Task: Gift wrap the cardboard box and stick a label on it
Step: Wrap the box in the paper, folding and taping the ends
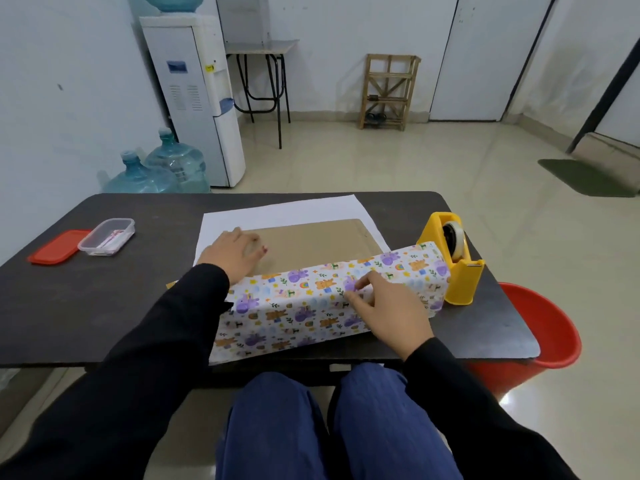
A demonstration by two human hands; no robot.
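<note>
A flat brown cardboard box (311, 242) lies on the wrapping paper, whose white underside (277, 211) shows beyond it. The paper's near part, printed with purple and orange animals (298, 306), is folded up over the box's near edge. My left hand (232, 252) rests flat on the box top, fingers spread, at the left. My right hand (384, 306) presses the patterned fold down along the box's near edge, thumb and fingers apart on the paper.
A yellow tape dispenser (452, 258) stands right of the box, touching the paper's end. A clear plastic container (107, 236) with its red lid (57, 251) beside it sits at the left of the dark table (86, 306). A red bucket (540, 327) stands on the floor at the right.
</note>
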